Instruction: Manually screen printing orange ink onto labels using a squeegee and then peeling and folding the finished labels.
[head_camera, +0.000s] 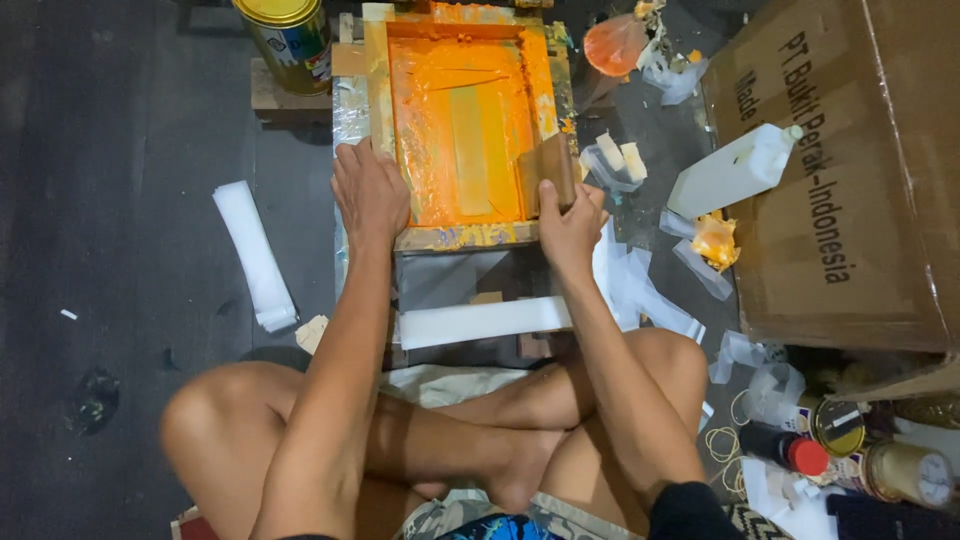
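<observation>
While the left hand (368, 190) lies flat, fingers together, on the screen frame's (460, 236) near-left edge, the right hand (568, 215) grips a wooden squeegee (548, 172) at the orange mesh's right edge; floor left's pretty open.

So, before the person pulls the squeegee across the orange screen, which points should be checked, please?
1. Left hand presses on the frame edge: ok.
2. Right hand grips the wooden squeegee: ok.
3. Orange ink spread on the mesh: ok.
4. White strip positioned under the screen: cannot tell.
5. Paint can lid closed: ok.
</observation>
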